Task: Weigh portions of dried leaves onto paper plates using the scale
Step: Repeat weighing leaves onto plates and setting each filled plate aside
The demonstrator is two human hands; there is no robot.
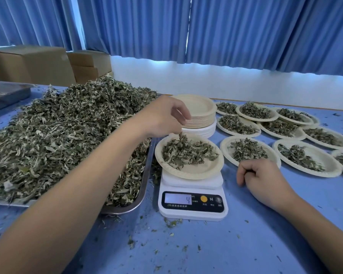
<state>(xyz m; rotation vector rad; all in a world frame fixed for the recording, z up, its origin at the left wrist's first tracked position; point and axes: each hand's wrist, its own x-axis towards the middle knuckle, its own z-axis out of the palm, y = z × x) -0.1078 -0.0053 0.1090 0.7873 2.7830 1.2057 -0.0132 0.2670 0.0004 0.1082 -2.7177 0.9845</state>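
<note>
The blue counter (246,244) carries a white digital scale (192,206) at its middle. At 9 o'clock, just beside the scale, lies a steel tray (145,186) heaped with dried leaves (67,135); a second steel tray (6,93) sits at 10. At 12, just behind the scale, stands a stack of paper plates (200,119). From 1 to 3 o'clock lie overlapping filled paper plates (307,159). Toward 6 are scattered leaf crumbs (172,223).

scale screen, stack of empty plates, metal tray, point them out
scale screen (178,199): head view, on the lit readout
stack of empty plates (198,106): head view, on the top plate's bare middle
metal tray (145,184): head view, on its bare right wall
</note>
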